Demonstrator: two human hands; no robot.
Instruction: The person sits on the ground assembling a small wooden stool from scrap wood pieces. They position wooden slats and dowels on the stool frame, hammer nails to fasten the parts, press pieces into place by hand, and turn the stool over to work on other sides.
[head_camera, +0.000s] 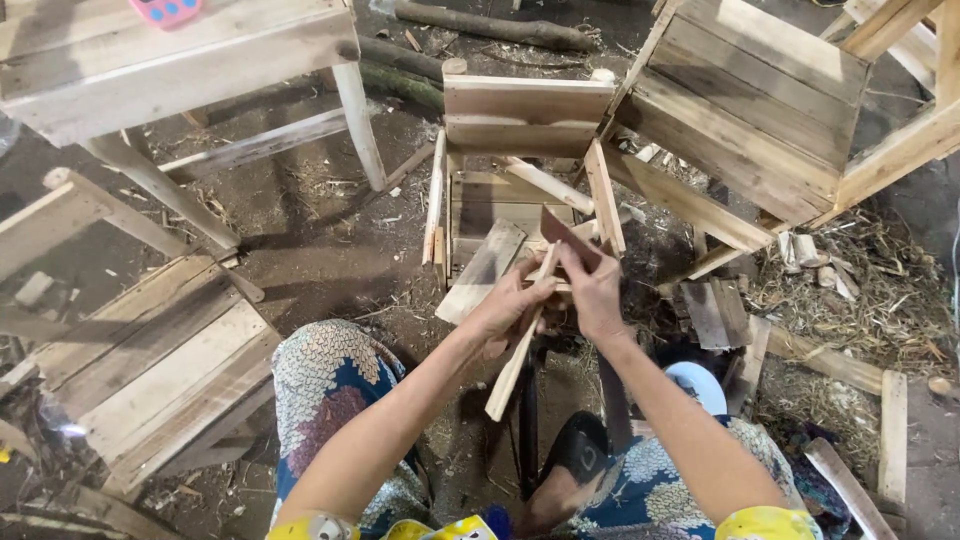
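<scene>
Gripping a pale wooden slat (520, 340) at frame centre, left hand (508, 312) fingers clenched round it, right hand (596, 290) pinching a dark wood piece (566, 235); likely risk: splinters, or slat slipping onto small crate (520, 160).

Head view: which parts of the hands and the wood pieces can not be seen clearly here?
- Left hand: palm hidden, turned away around the pale slat.
- Right hand: fingertips hidden behind the dark thin piece.
- How the pieces meet: covered by both hands.
- Pink object on the bench: cut off by the top edge.
- Ground under the knees: hidden by patterned clothing.
</scene>
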